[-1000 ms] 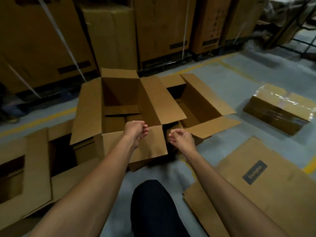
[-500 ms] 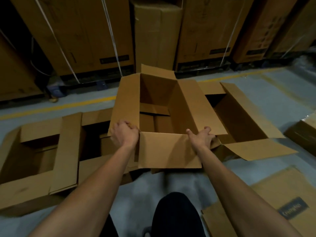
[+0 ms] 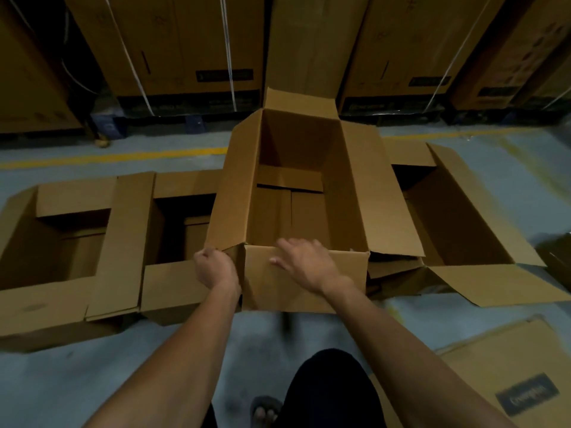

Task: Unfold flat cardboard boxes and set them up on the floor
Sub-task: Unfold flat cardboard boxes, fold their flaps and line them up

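1. Open cardboard box [image 3: 296,193]: stood on the grey floor [image 3: 92,381] at centre, top flaps spread outward, the far flap raised. Folded bottom flaps are seen inside.
2. Left hand [image 3: 216,268]: fingers are curled round the near-left corner of the box, where the left side flap meets the near flap.
3. Right hand [image 3: 304,262]: laid on the near flap [image 3: 309,291] at its fold line, fingers fairly straight and spread, pressed against the cardboard; nothing is grasped.
4. Second open box [image 3: 179,242]: set touching the centre box on its left.
5. Third open box [image 3: 61,248]: placed at far left, beside the second.
6. Fourth open box [image 3: 457,223]: placed just right of the centre box, flaps spread.
7. Flat cardboard sheet [image 3: 509,381]: laid on the floor at lower right, bearing a dark label with blurred lettering.
8. Large strapped cartons [image 3: 173,44]: ranged along the back, beyond a yellow floor line [image 3: 117,157].
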### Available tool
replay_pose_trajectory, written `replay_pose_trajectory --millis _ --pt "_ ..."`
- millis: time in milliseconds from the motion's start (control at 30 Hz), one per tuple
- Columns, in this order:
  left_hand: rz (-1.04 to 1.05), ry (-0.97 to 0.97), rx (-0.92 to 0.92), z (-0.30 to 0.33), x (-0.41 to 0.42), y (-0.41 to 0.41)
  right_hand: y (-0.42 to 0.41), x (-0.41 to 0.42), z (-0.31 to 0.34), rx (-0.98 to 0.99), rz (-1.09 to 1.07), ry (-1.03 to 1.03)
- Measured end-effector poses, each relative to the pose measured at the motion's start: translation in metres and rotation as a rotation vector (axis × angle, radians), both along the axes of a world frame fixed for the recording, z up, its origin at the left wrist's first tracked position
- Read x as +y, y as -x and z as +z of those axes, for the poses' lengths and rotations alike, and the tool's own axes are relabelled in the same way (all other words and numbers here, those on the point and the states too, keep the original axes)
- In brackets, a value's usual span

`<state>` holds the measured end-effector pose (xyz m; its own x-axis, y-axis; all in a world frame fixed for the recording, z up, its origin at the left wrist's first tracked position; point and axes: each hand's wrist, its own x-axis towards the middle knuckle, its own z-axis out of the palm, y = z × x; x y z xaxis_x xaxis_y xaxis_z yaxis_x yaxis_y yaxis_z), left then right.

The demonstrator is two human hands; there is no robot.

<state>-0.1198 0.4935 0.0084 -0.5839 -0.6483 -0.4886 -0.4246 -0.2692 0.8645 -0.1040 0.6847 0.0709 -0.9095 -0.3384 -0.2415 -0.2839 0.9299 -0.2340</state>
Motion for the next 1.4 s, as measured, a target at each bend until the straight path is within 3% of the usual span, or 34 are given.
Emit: replay_pose_trajectory --millis 167,333,433,567,733,900,1067,1400 --pt "0.024 -0.212 -0.14 -0.038 -0.015 -0.002 0.018 0.014 -0.01 0.177 -0.183 0.243" --pt "-0.217 -0.431 -0.285 -0.072 -0.004 -0.008 0.022 0.024 -0.012 0.184 0.064 -0.001" --pt "-0.267 -0.52 -0.281 -0.088 0.015 -0.007 0.022 0.027 -0.021 0.272 0.077 0.016" --pt "-0.149 -0.541 -0.194 -0.1 0.036 -0.009 0.028 0.034 -0.025 0.396 0.002 0.106" --pt "-0.006 -0.729 -0.072 -0.108 0.067 -0.007 0.033 0.043 -0.022 0.438 -0.022 0.208" --pt "0.109 -0.891 0.001 -0.118 0.095 -0.006 0.035 0.039 -0.029 0.503 -0.028 0.189" --pt "0.084 -0.999 -0.01 -0.128 0.114 -0.01 0.033 0.033 -0.034 0.596 -0.013 0.146" --pt "0.171 -0.964 0.074 -0.107 0.1 -0.009 0.03 0.004 -0.015 0.697 -0.021 0.171"
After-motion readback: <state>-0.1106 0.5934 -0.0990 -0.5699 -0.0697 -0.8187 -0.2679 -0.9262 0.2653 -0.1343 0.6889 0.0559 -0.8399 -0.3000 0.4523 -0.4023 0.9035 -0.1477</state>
